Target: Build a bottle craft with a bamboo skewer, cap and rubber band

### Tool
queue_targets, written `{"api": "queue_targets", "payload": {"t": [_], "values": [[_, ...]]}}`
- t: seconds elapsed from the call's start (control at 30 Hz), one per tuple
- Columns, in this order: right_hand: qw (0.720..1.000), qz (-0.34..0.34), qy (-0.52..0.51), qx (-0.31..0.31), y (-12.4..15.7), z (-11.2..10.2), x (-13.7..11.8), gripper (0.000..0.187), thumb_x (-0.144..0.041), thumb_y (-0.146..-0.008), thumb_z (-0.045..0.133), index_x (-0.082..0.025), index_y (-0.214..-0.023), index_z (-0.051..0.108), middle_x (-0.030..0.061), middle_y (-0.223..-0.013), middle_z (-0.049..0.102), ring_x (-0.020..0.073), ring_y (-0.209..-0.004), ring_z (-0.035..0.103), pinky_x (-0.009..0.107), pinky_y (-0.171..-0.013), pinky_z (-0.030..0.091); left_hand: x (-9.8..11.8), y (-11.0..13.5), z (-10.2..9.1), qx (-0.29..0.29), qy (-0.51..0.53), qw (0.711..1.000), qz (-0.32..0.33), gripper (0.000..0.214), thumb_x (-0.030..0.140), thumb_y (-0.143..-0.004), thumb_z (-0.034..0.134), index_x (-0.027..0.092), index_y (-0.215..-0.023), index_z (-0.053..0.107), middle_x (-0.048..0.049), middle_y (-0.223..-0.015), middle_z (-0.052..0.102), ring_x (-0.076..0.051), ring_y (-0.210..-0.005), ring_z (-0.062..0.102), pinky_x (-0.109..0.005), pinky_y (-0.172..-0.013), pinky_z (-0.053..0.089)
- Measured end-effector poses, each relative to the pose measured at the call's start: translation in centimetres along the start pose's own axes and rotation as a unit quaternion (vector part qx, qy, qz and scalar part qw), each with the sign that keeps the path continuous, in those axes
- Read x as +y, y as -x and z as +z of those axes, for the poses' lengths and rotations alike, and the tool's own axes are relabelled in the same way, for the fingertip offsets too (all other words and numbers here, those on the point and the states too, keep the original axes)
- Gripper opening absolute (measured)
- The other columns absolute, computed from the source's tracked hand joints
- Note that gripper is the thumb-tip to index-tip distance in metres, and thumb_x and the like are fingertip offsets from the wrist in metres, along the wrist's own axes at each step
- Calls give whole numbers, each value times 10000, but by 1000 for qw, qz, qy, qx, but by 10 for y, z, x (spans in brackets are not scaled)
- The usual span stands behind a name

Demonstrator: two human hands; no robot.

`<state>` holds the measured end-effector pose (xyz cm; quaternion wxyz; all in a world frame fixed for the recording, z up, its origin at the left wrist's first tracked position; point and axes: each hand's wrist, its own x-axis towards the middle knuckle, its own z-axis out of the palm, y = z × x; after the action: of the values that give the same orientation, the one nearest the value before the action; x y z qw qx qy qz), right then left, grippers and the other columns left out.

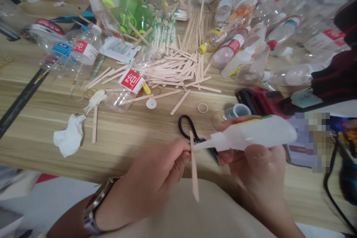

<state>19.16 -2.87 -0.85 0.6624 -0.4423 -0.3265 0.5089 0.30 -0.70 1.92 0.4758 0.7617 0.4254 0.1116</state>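
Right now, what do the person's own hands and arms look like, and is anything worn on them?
Both hands are bare: no gloves, and no ring can be made out in the blur. The left hand has a wristwatch with a metallic-looking band on its wrist. The right hand has nothing on its wrist. No sleeve shows on either forearm.

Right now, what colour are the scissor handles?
Black; the scissors show best in the head view.

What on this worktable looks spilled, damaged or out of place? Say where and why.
Craft sticks lie strewn mid-table, not stacked. A clear bottle lies on its side among them, a white cap loose beside it. Crumpled tissue sits at the left.
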Motion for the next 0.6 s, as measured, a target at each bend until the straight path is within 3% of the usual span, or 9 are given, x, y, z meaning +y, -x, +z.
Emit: {"api": "queue_targets", "payload": {"t": [0.3, 0.6], "values": [[1000, 0, 5, -16, 0, -1, 0, 284, -385, -715, 785, -257, -951, 693, -7, -826, 725, 85, -418, 590, 176, -346, 508, 3, 0, -3, -13, 34, 999, -24, 298, 271, -995, 352, 206, -725, 462, 71, -600, 541, -83, -532, 501, -233, -541, 340], [1000, -3, 12, -6, -1, -1, 1, 297, -384, -696, 797, -260, -946, 693, -9, -831, 720, 90, -404, 586, 178, -321, 494, -3, 0, 2, 46, -21, 999, 7, 229, 278, -995, 352, 223, -881, 544, 48, -701, 589, -115, -618, 531, -245, -566, 341]]}}
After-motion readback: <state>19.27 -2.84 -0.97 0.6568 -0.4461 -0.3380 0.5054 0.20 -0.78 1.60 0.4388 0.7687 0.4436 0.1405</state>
